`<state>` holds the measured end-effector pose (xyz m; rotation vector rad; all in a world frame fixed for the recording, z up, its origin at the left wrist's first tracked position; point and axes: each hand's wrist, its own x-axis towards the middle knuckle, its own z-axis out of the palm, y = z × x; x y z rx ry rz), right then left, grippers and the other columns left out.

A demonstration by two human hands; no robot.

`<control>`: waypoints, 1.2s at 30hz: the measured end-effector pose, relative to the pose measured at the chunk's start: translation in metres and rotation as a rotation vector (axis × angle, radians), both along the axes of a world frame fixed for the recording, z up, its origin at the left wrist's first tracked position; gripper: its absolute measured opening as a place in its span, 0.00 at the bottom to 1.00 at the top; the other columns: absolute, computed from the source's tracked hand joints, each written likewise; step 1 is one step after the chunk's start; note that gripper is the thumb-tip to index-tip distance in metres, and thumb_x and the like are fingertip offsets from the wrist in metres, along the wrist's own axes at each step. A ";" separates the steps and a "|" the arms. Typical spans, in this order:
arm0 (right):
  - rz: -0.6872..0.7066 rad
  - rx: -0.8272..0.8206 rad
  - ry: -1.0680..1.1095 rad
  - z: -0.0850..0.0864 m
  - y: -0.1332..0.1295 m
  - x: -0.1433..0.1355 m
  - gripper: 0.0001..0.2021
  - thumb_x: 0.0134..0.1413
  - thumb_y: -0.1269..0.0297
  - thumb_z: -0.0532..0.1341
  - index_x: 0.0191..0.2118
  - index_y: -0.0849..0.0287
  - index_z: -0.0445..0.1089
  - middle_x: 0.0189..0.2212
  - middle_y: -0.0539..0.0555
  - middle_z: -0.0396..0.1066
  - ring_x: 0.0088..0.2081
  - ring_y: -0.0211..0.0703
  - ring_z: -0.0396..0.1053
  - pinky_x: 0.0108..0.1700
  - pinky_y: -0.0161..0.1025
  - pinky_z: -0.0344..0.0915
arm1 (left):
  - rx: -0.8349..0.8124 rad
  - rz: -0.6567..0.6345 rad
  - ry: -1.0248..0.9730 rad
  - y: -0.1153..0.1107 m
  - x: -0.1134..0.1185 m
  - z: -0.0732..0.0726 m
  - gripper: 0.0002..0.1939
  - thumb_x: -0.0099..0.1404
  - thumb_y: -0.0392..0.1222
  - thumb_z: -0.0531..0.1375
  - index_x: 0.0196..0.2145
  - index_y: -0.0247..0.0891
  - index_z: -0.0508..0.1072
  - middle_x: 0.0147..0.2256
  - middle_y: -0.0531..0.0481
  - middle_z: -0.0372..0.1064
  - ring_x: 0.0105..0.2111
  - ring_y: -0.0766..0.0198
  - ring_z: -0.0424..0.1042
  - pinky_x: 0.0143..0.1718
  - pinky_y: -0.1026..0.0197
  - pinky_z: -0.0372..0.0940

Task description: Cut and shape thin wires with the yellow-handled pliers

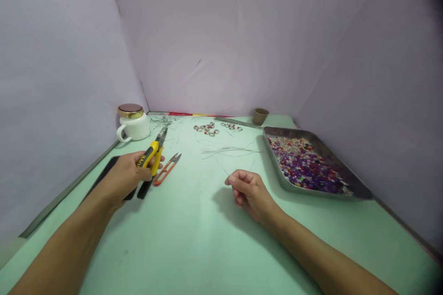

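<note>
The left hand (125, 175) had its fingers wrapped around the yellow-and-black metal-nosed pliers (154, 152), well to the left of the shallow silver metal tray (346, 166); the nose pointed away from the person. The right hand (251, 192) was nearer the tray, to its left, with thumb and forefinger pinched together on a very thin dark wire (221, 166) and the other fingers curled in.

The tray lay on the pale green counter (166, 249) and held a spread of small mixed beads (311, 170): mostly purple toward its near end, with red, white and clear ones among them, and paler ones toward its far end. Just beyond the tray's far left corner stood a small brown round cup (259, 116); its contents could not be made out. Far to the left of the tray was a white ceramic mug (136, 126), covered by a gold-rimmed lid (130, 110) with a dark reddish top, so its inside was hidden.

Left of the tray, loose thin grey wires (231, 150) lay beyond the right hand, and red-and-silver beaded pieces (207, 130) lay farther back. Farther left of the tray, orange-handled thread snips (167, 170) rested beside the pliers, and a tangle of dark wire bits (164, 121) lay near the mug.
</note>
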<state>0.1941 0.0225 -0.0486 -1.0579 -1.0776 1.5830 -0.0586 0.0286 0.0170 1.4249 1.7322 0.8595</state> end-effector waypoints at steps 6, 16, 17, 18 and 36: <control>0.008 -0.059 0.123 -0.001 0.000 -0.001 0.07 0.40 0.64 0.62 0.22 0.63 0.66 0.10 0.44 0.57 0.10 0.28 0.51 0.11 0.27 0.51 | -0.197 -0.468 -0.048 -0.021 0.033 -0.007 0.12 0.42 0.30 0.50 0.28 0.38 0.62 0.26 0.56 0.58 0.25 0.67 0.58 0.23 0.66 0.51; 0.180 -0.198 0.313 0.001 0.006 0.004 0.06 0.41 0.66 0.61 0.21 0.63 0.65 0.09 0.40 0.44 0.11 0.27 0.38 0.09 0.26 0.49 | -0.163 -0.610 0.032 -0.030 0.054 -0.022 0.13 0.39 0.28 0.46 0.26 0.39 0.58 0.23 0.58 0.50 0.21 0.71 0.50 0.19 0.68 0.46; 0.189 -0.207 0.317 0.001 0.007 0.004 0.06 0.41 0.66 0.60 0.21 0.63 0.65 0.09 0.40 0.43 0.11 0.27 0.37 0.09 0.26 0.49 | -0.157 -0.615 0.036 -0.030 0.055 -0.022 0.13 0.39 0.28 0.46 0.26 0.39 0.58 0.22 0.58 0.50 0.21 0.71 0.50 0.19 0.68 0.46; 0.197 -0.218 0.323 0.001 0.007 0.005 0.06 0.41 0.66 0.60 0.21 0.62 0.65 0.09 0.39 0.42 0.12 0.27 0.36 0.09 0.26 0.49 | -0.148 -0.621 0.039 -0.030 0.055 -0.023 0.13 0.39 0.28 0.46 0.26 0.39 0.58 0.22 0.58 0.49 0.21 0.71 0.49 0.19 0.67 0.46; 0.217 -0.274 0.354 0.002 0.008 0.004 0.06 0.38 0.67 0.61 0.19 0.62 0.64 0.09 0.39 0.39 0.12 0.26 0.34 0.09 0.25 0.45 | -0.180 -0.532 0.006 -0.013 0.038 -0.015 0.07 0.44 0.31 0.51 0.25 0.37 0.62 0.21 0.58 0.50 0.21 0.71 0.49 0.20 0.67 0.44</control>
